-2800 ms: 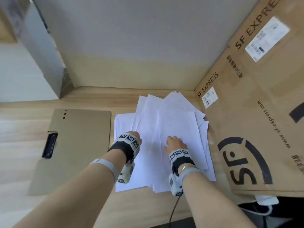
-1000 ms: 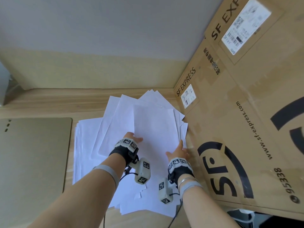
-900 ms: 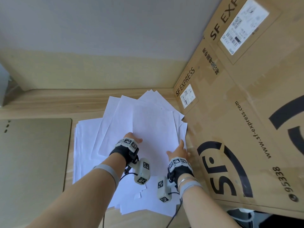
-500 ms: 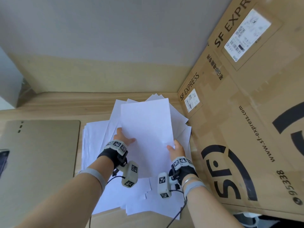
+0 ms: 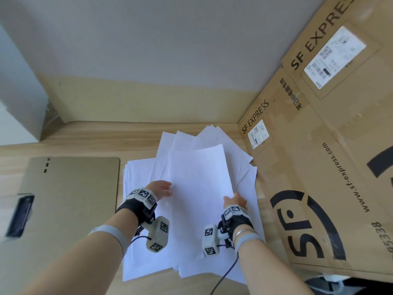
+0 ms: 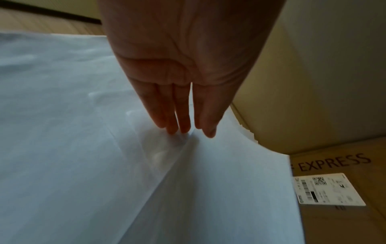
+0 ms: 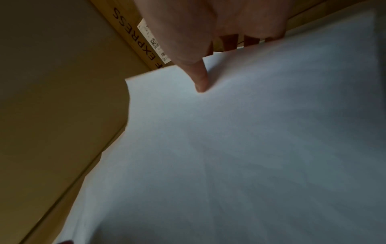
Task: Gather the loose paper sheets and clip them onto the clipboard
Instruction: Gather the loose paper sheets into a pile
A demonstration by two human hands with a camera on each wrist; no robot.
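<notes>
Gathering is the step in hand: the right hand [image 5: 234,201] pinches the right edge of the top sheet [image 5: 200,188], thumb on top and the other fingers curled under, as the right wrist view shows. The left hand [image 5: 160,189] lies at the sheet's left edge with its fingers [image 6: 183,115] straight and close together, tips touching the paper just where that edge lifts off the sheets below. It holds nothing that I can see; the thumb is out of sight.

The loose paper sheets [image 5: 140,209] lie fanned and crooked in a pile near the desk's [image 5: 85,137] back right area, their right side close against the cardboard box [image 5: 319,167] that stands along the right edge. The clipboard [image 5: 70,199] lies flat just left of the pile, its black clip [image 5: 20,216] at the far left end, nothing under it yet.

By my reckoning the task is barely begun. The next move calls for drawing the splayed sheets together, squaring their edges between both hands, and only then carrying them left to the clip. Thin paper slips easily, so the lower sheets may stay behind.
</notes>
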